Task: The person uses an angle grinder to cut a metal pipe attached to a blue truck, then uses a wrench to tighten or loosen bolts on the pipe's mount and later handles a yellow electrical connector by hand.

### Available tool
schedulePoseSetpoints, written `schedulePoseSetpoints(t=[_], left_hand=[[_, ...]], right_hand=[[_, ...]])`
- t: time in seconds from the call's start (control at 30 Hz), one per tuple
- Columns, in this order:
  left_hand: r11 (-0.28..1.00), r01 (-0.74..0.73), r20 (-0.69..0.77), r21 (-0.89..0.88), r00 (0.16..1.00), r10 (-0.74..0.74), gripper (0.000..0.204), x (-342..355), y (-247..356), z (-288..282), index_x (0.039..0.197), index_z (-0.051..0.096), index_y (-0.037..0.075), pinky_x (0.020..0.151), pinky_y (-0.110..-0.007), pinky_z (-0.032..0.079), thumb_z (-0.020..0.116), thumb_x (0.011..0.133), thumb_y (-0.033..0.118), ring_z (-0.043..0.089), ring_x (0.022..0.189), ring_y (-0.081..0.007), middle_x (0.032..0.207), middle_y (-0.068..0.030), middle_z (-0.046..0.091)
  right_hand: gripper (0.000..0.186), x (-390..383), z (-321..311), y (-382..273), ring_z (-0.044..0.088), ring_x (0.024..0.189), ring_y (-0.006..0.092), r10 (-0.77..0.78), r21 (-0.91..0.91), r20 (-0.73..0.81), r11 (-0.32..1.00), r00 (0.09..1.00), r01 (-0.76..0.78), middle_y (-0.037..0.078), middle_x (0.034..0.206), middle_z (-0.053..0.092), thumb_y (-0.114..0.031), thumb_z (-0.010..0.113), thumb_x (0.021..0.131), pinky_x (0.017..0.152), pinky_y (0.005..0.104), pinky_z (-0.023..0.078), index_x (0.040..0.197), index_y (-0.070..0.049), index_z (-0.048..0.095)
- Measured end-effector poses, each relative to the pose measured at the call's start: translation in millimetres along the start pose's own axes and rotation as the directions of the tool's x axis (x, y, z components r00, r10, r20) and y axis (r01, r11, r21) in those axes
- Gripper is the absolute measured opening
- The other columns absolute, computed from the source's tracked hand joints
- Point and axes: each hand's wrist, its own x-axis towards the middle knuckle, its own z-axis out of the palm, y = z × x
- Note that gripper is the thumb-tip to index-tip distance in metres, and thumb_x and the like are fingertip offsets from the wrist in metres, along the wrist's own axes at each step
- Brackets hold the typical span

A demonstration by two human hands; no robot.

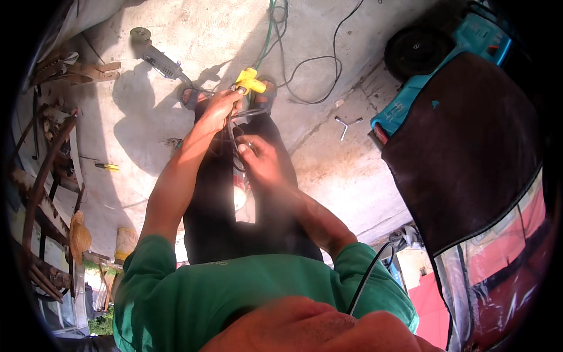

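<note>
My left hand [223,108] is closed at the lower end of a yellow multi-way socket [251,81], around what looks like a dark plug. The plug is mostly hidden by my fingers. A dark power cord [231,132] hangs below that hand in a loop between my legs. Closer to me, my right hand [262,161] is closed on the cord, thumb uppermost. On the concrete at the far left lies an angle grinder [161,60], its cord running toward my left hand.
A green cord [267,44] and a loose black cable [337,64] lie ahead. A metal three-arm wrench [347,127] is on the floor at right, near a teal vehicle [404,97] with a dark cover [463,141]. Rusty metal frames [44,176] and a yellow-handled tool [107,167] are at left.
</note>
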Motion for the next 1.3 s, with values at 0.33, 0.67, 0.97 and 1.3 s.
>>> schedulePoseSetpoints(t=[0.33,0.67,0.97,1.3], left_hand=[[0.978,-0.13,0.146,0.163,0.983,0.107,0.028,-48.6,4.8,21.1,0.1,0.061,0.002,0.042,-0.024,0.036,0.055,0.104,0.029,0.043,0.049,-0.0077,0.068,-0.0007,0.052],[0.995,-0.05,-0.088,-0.089,0.995,0.042,0.022,-52.3,-16.2,19.1,0.09,0.055,0.01,0.042,-0.027,0.034,0.053,0.104,0.027,0.036,0.047,-0.0071,0.064,0.0028,0.045],[0.952,-0.223,-0.208,0.211,0.941,0.267,0.026,-112.3,-54.6,15.9,0.11,0.059,0.001,0.052,-0.025,0.042,0.066,0.098,0.023,0.053,0.061,-0.0077,0.077,-0.0022,0.058],[0.939,-0.053,-0.162,0.341,0.98,0.114,0.065,-89.9,17.1,11.1,0.141,0.052,0.003,0.086,-0.033,0.049,0.062,0.097,0.049,0.064,0.111,-0.0199,0.128,-0.0142,0.063]], right_hand=[[0.038,123.4,-15.1,13.0,0.045,0.053,0.0074,0.498,0.566,0.169,0.657,0.85,-0.498,-0.003,0.079,0.06,-0.048,0.069,0.092,0.042,0.0217,0.029,0.107,-0.014,0.061],[0.052,142.8,15.5,8.5,0.069,0.088,0.0213,0.577,0.247,-0.187,0.811,0.795,-0.53,0.01,0.104,0.073,-0.034,0.079,0.082,0.081,0.0352,0.053,0.12,0.001,0.069],[0.042,188.2,-97.4,32.4,0.048,0.058,0.0101,0.579,0.4,-0.113,0.77,0.807,-0.497,0.002,0.076,0.061,-0.054,0.05,0.097,0.048,0.028,0.031,0.095,-0.014,0.063],[0.054,71.0,-53.1,5.9,0.067,0.095,0.0197,0.233,-0.165,0.161,0.965,0.959,-0.206,0.012,0.107,0.073,-0.045,0.071,0.089,0.085,0.0343,0.051,0.121,-0.002,0.067]])
